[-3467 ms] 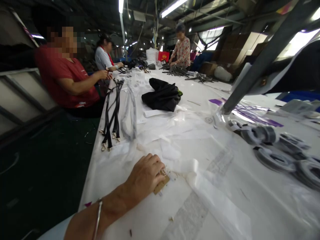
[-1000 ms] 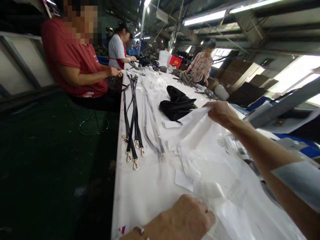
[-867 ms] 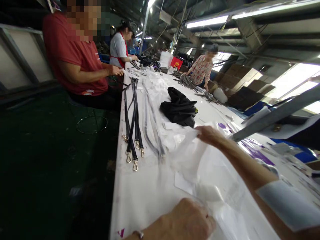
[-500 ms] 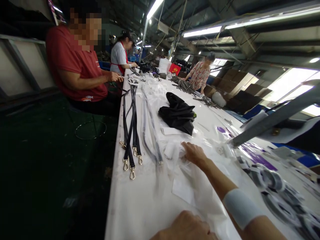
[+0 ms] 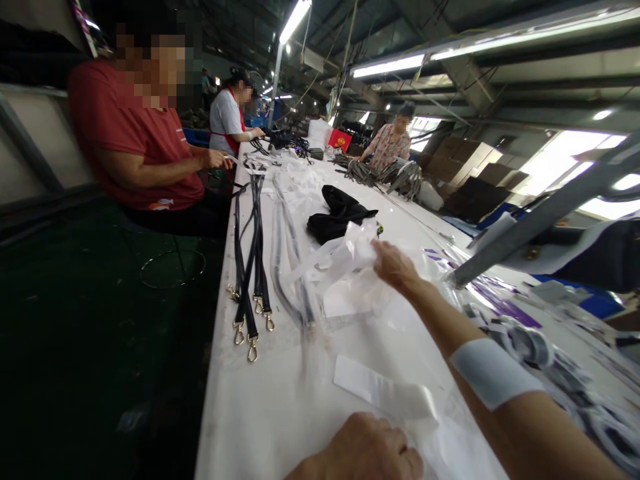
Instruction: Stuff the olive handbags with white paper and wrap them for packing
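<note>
My right hand [image 5: 395, 265] reaches out over the long white table [image 5: 260, 407] and is closed on a bunch of clear plastic bags [image 5: 350, 257], lifted a little off the surface. My left hand [image 5: 365, 453] rests knuckles-up at the near table edge, fingers curled on a white strip [image 5: 383, 393]; what lies under it is hidden. Black straps with gold clips [image 5: 247, 267] lie to the left. A strap wrapped in clear plastic [image 5: 290, 267] lies beside them.
A black fabric bundle [image 5: 337, 213] sits beyond my right hand. Grey tape rolls [image 5: 530, 343] lie at the right by a slanted metal bar [image 5: 540, 217]. A person in red [image 5: 135, 140] sits at the left edge; two more people work farther back.
My right hand gathered the plastic bags off the table and raised them. The view swung slightly left and down. My left hand stayed at the near edge.
</note>
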`<state>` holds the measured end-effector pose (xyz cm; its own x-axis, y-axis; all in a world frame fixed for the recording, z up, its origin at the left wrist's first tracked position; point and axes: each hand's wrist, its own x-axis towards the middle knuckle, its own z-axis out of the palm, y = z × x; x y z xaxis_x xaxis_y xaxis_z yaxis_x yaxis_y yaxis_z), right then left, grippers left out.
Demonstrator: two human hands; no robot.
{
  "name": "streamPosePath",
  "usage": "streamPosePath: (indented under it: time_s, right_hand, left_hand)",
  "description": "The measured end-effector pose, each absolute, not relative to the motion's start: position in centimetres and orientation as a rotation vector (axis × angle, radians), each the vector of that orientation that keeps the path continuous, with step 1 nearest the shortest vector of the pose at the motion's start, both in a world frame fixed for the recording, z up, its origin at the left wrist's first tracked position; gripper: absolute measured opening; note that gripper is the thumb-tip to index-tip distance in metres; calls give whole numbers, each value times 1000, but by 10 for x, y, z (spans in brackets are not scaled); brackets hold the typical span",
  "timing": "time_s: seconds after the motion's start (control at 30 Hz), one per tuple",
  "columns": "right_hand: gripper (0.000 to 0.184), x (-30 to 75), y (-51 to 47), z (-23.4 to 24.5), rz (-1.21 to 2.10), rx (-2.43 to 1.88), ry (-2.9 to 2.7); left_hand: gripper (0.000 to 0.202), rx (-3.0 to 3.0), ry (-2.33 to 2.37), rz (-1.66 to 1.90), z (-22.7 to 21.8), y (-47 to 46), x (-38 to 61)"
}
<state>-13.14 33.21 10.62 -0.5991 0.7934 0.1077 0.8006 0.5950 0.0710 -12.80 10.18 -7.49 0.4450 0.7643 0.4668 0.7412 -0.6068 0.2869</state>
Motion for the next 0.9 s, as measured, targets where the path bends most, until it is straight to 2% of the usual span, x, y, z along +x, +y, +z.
streamPosePath:
  time_s: [0.1,0.2,0.27,0.33,0.43,0.53,0.7,0.9]
  right_hand:
    - [81,-130,307,59,85,-1357,-3034]
    - [89,-114,288,50,34,-1340,-2965]
    - [84,-94,276,69,-20,-1310,-2833]
    - [68,-65,259,96,-14,-1296,-2727]
    - [41,-12,210,130,120,-1372,-2609]
    - [30,45,129,141,368,-1522,-2406]
    - [39,110,-36,121,876,-1753,-1716]
    - [46,105,-159,104,1017,-1656,-1154]
  left_hand:
    - [6,2759,1257,799,-54,98,-139]
    - [11,2720,1180,812,-41,95,-147]
    - [23,2651,1136,862,-37,92,-152]
    - [32,2555,1127,941,-35,89,-154]
    - [38,2383,1065,1076,-34,87,-156]
    - [35,2106,1012,1164,-30,89,-156]
    - [24,1707,836,1100,-16,91,-159]
    - [39,1625,653,938,32,53,-156]
